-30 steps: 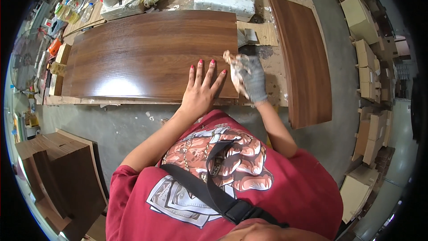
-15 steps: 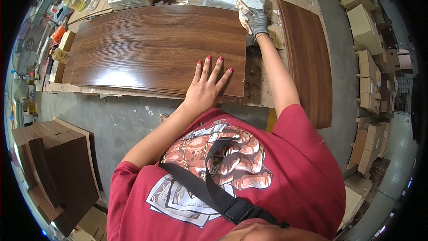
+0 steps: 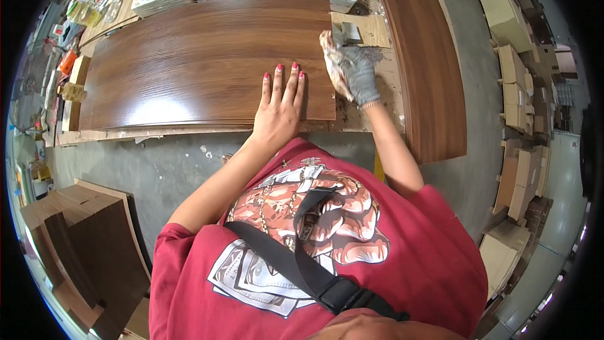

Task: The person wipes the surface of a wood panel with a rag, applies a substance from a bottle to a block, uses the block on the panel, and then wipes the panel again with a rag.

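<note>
The bare left hand (image 3: 281, 108) lies flat, fingers spread, pinning the long dark wood-grain veneered panel (image 3: 201, 63) on the workbench. The grey-gloved right hand (image 3: 357, 74) is closed around a crumpled beige rag (image 3: 332, 56) at the panel's right edge, apparently wiping it; continuing calls for steady downward pressure. Plain tan cardboard boxes (image 3: 503, 12) line the right side.

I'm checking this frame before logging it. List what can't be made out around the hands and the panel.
- Head view: the right hand wears a grey glove, so its grip on the rag is hidden.
- The wood panel under the left hand is covered by the palm.
- Bottles and cans along the top left edge are too small and bent by the fisheye.
</note>
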